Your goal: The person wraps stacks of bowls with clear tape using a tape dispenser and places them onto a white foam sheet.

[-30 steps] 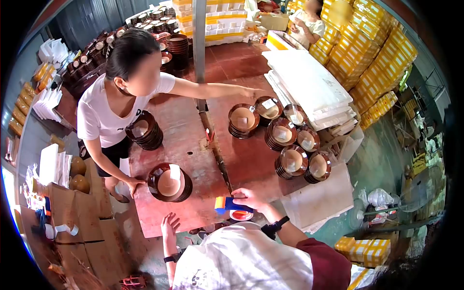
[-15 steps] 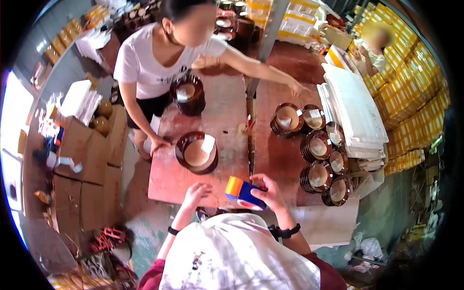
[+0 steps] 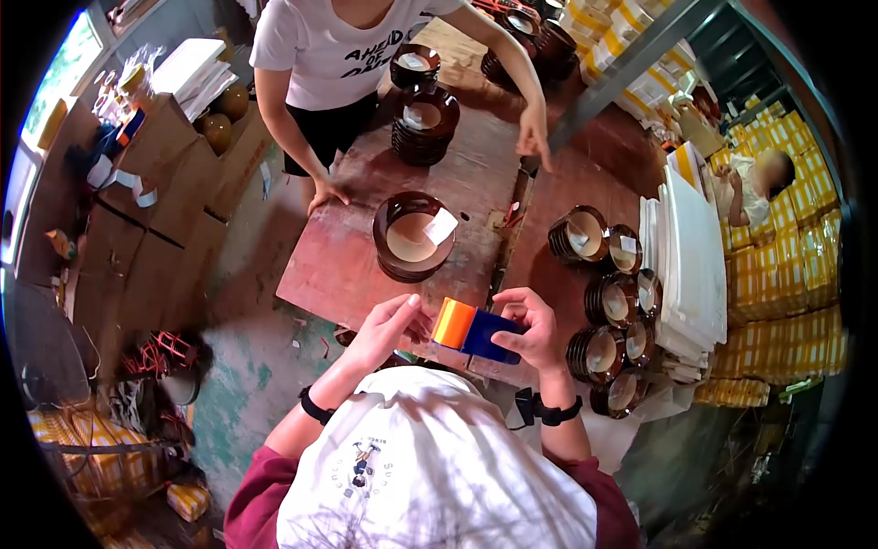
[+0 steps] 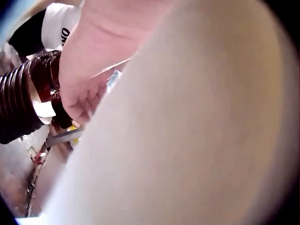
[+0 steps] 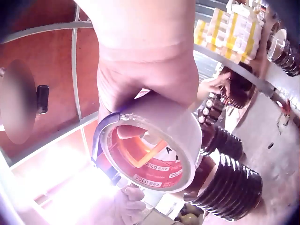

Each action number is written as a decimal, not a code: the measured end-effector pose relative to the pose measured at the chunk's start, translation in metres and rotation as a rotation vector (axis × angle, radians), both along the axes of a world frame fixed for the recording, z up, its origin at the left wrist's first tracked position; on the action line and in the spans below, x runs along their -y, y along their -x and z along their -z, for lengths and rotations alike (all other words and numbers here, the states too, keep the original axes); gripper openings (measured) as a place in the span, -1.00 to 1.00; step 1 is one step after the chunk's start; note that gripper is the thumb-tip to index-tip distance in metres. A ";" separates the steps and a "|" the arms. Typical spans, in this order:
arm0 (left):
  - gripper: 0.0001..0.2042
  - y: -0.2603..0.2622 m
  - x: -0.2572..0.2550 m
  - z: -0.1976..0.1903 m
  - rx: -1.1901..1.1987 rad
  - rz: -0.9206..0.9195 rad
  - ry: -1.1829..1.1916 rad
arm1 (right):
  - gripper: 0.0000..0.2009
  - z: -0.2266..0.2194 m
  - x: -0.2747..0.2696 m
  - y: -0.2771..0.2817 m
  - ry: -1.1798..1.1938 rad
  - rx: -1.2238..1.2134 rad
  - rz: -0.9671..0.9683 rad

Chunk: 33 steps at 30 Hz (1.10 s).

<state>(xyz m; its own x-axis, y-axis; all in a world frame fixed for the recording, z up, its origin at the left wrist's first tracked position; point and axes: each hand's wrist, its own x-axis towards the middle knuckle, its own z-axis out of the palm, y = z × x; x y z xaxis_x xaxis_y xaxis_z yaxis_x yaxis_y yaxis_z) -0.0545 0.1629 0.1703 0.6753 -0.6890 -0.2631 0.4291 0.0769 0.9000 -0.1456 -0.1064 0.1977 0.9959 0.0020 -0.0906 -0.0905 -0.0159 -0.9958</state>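
Note:
In the head view, my right hand (image 3: 533, 331) grips a blue and orange tape dispenser (image 3: 494, 335) above the table's near edge. The right wrist view shows its wide tape roll (image 5: 187, 136) with a red printed core. Just left of the dispenser's orange end is my left hand (image 3: 389, 331), thumb up and fingers loosely bent. Its bent fingers (image 4: 84, 101) show in the left wrist view, where the forearm hides much. A stack of brown glazed bowls (image 3: 388, 229) stands beyond my hands, a white paper slip (image 3: 441, 226) in the top bowl.
Across the red table (image 3: 320, 261) stands a person in a white shirt (image 3: 320, 55), one arm stretched over it. More bowl stacks (image 3: 604, 302) line the right side beside white foam sheets (image 3: 681, 284). A metal post (image 3: 631, 69) rises behind; cardboard boxes (image 3: 155, 238) stand left.
My left hand has come up close to the orange end of the tape dispenser. My right hand has raised the dispenser and turned it. The head view has swung right, and the other person's reaching arm has drawn back.

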 end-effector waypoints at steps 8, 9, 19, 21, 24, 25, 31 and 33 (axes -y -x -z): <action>-0.80 0.004 0.000 -0.001 0.068 -0.047 -0.077 | -0.43 -0.008 -0.010 -0.005 0.138 -0.014 -0.025; -0.82 0.006 0.002 0.003 0.101 -0.073 -0.102 | -0.40 -0.004 -0.010 -0.005 0.143 -0.013 -0.024; -0.90 0.011 0.010 -0.015 0.339 -0.138 -0.419 | -0.36 -0.006 -0.011 -0.001 0.259 -0.210 -0.152; -0.89 0.011 0.010 -0.016 0.352 -0.122 -0.449 | -0.36 -0.003 -0.009 -0.001 0.368 -0.230 -0.239; -0.88 0.013 0.010 -0.015 0.354 -0.112 -0.458 | -0.34 -0.009 -0.008 -0.003 0.556 -0.254 -0.330; -0.88 0.014 0.010 -0.014 0.350 -0.112 -0.454 | -0.34 -0.010 -0.009 -0.003 0.558 -0.248 -0.330; -0.91 0.019 0.005 0.006 0.308 -0.186 -0.379 | -0.46 -0.011 -0.013 0.002 0.435 -0.219 -0.254; -0.93 0.018 0.005 0.011 0.269 -0.199 -0.378 | -0.40 -0.034 -0.016 -0.002 0.524 -0.248 -0.258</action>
<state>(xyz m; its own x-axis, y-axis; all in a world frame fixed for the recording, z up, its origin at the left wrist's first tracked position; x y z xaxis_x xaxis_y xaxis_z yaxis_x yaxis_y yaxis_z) -0.0727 0.1576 0.1593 0.8621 -0.4302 -0.2679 0.1883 -0.2189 0.9574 -0.1433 -0.0908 0.2317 0.9183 0.1323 -0.3731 -0.2460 -0.5476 -0.7997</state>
